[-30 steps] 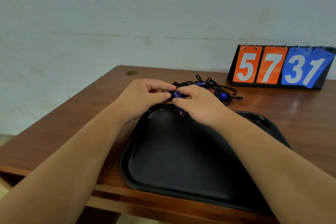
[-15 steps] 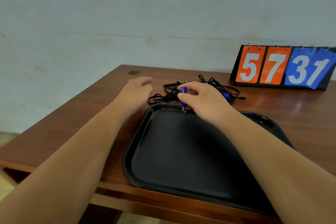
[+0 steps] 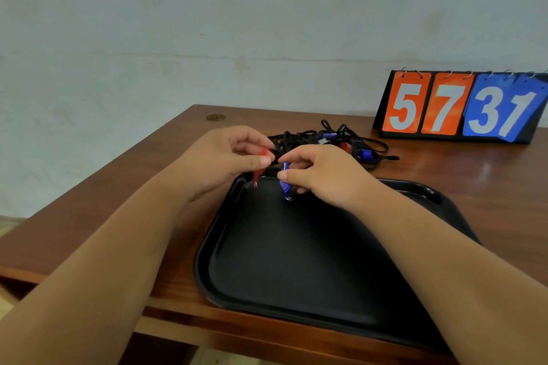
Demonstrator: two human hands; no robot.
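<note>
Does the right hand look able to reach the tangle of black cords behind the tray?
Probably yes: the tangle lies just beyond the right hand, nothing between, though its fingers pinch a blue clip.

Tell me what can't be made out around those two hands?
All in the head view:
Upper end of the red clip: buried in the grip of the left hand.
Much of the blue clip: covered by fingers of the right hand.
Whether either clip joins the black cord tangle: the hands block it.
Right end of the flip scoreboard: cut off by the picture's edge.
Near right corner of the black tray: under the right forearm.
</note>
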